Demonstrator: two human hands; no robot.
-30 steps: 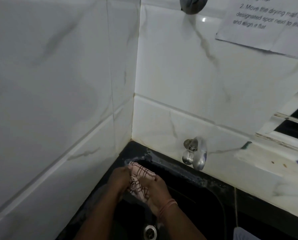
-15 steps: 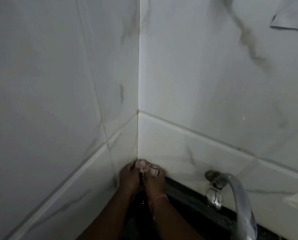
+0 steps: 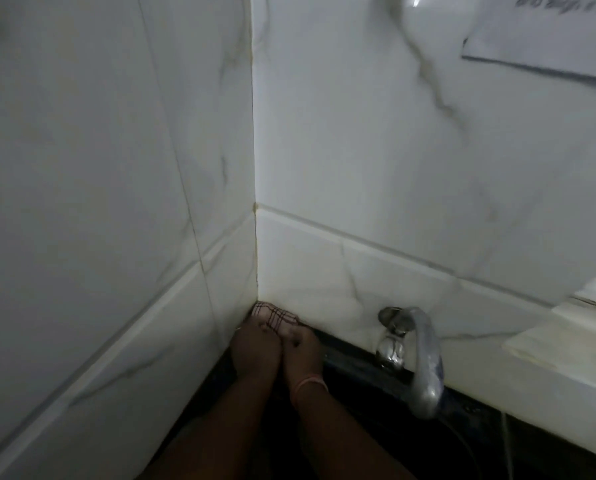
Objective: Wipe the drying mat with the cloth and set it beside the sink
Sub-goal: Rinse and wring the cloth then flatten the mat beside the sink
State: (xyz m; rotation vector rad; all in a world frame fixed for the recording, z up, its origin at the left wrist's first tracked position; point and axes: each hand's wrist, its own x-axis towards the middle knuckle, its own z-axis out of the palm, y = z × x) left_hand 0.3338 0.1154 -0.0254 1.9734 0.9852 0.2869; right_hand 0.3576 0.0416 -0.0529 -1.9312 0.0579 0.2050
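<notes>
Low in the tiled corner, left hand (image 3: 255,344) and right hand (image 3: 301,348) side by side, fingers curled tight around the bunched checked cloth (image 3: 275,315), above the dark sink (image 3: 358,368), steel tap (image 3: 417,355) just right.

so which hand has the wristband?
The right hand: a thin pinkish band circles its wrist. The left hand has a bare wrist. Both grip the checked cloth in the wall corner.
</notes>
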